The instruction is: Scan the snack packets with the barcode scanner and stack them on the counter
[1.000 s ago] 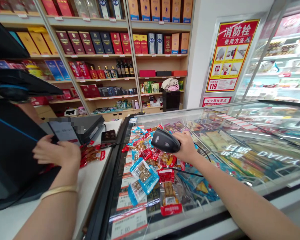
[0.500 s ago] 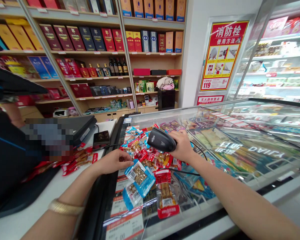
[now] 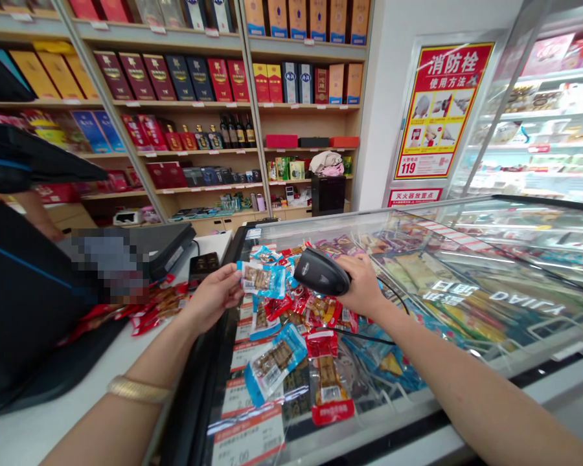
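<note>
My left hand [image 3: 218,294] pinches the left edge of a blue-and-clear snack packet [image 3: 263,279], raised over the pile. In my right hand [image 3: 362,281] is a black barcode scanner [image 3: 322,272], its head pointing left, close to the held packet. A cable runs from the scanner's side. Beneath both hands a heap of red and blue snack packets [image 3: 315,310] lies on the glass lid. Nearer to me are a separate blue packet [image 3: 276,364] and a red packet [image 3: 329,378], each with a barcode facing up.
The glass-topped freezer [image 3: 466,259] stretches right, with price labels [image 3: 252,433] at its near left. On the white counter [image 3: 24,421] are more red packets [image 3: 160,304], a black flat device [image 3: 168,249] and a dark monitor [image 3: 29,155]. Another person's arm [image 3: 41,213] shows behind it.
My left hand has lifted a blue packet up and left beside the scanner. Another blue packet now lies flat on the lid. The scanner stays almost in place, while the view shifts slightly.
</note>
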Available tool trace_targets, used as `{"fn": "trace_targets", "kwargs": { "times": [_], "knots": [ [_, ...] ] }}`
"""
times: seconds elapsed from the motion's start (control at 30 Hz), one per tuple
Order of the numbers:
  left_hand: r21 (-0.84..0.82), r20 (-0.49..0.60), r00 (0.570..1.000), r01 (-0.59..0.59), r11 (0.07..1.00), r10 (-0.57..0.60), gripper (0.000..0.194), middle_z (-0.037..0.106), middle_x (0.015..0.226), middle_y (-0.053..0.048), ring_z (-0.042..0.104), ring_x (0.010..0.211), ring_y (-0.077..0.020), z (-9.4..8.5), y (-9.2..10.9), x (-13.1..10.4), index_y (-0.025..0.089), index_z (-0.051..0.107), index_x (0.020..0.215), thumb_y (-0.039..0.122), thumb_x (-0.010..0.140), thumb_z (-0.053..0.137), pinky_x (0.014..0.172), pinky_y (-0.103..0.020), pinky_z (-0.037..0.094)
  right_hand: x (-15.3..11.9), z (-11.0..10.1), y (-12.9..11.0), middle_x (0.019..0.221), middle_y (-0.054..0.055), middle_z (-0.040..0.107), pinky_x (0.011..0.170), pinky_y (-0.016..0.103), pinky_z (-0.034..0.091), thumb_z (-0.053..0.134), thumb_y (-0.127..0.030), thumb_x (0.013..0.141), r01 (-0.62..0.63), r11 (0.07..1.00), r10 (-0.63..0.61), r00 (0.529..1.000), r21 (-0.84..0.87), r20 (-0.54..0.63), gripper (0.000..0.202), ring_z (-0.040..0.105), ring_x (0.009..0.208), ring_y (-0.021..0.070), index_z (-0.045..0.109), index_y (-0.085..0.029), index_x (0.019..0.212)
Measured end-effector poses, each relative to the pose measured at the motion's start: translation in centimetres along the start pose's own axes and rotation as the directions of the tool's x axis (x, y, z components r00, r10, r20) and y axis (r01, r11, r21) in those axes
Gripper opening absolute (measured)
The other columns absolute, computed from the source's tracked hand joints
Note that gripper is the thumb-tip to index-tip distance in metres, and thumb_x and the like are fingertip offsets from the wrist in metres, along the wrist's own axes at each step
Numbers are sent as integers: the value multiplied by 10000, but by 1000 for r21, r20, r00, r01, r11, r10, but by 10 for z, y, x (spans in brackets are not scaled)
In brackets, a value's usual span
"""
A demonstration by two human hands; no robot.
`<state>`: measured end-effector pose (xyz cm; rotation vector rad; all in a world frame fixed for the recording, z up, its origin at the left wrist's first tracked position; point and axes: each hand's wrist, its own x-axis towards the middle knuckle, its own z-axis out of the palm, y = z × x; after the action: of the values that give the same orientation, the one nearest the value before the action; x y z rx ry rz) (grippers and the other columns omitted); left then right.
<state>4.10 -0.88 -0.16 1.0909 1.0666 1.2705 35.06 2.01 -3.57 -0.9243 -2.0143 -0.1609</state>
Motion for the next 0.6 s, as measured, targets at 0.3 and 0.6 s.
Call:
{"fn": "trace_targets", "kwargs": {
  "times": [0.3,0.6],
  "knots": [
    [-309,-119,992,-7,951,-31,61,658,696,-50,640,579,-151,7,12,-2,158,616,773,166,831,631,536,-243,546,0,0,-1,813,47,710,771,360,289,682,-366,724,9,1000,-9,1000,11,-22,266,625,796,230,685,-204,935],
    [-225,-141,983,-149,963,120,167,638,763,-10,585,620,-124,8,19,-7,173,621,723,81,598,685,564,-225,527,0,0,-4,833,44,701,796,358,297,692,-403,755,33,999,-33,999,-15,1,278,612,809,217,693,-212,957]
  ]
}}
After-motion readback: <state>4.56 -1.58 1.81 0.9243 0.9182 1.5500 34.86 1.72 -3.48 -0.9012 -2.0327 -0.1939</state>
